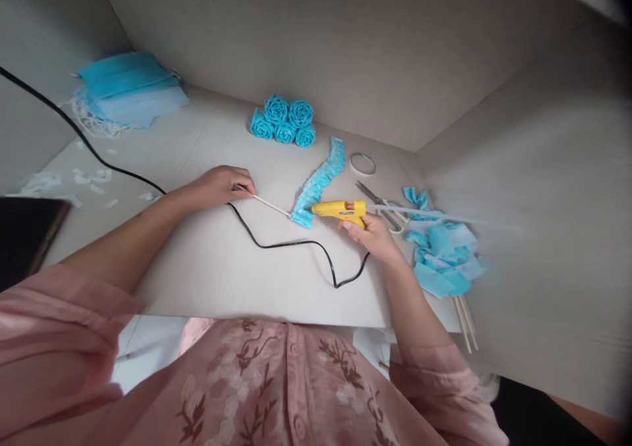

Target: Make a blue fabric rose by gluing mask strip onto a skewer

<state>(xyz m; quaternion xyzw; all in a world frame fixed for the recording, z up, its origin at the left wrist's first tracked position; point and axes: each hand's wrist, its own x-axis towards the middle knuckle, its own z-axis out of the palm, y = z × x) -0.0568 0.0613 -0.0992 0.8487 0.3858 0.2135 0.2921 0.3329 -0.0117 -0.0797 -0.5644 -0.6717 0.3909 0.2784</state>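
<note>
A ruffled blue strip [320, 177] lies near the middle of the desk [207, 268], running from 1 o'clock down toward 7 o'clock. At its near end, the tip of a thin pale stick [272, 204] meets the strip's edge. The left hand [224, 188], at 9 o'clock from the strip, pinches the stick's other end between thumb and fingers. The right hand [368, 235], at 4 o'clock, grips a yellow glue gun [338, 210] by its handle; the nozzle points to 9 o'clock at the strip's near end, though I cannot tell whether it touches. A translucent glue stick [407, 210] juts from the gun's back toward 3 o'clock.

Five blue rosettes [284, 122] sit clustered at 11 o'clock from the strip. A ring-shaped roll [363, 164] lies near 2 o'clock, scissors [390, 217] at 3, and a heap of blue scraps [444, 255] at 4, with bare sticks [464, 324] just below it. A black cord [281, 244] bends across the desk at 6 o'clock. Stacked blue masks [131, 84] lie at 10, small white scraps [93, 177] at 9.
</note>
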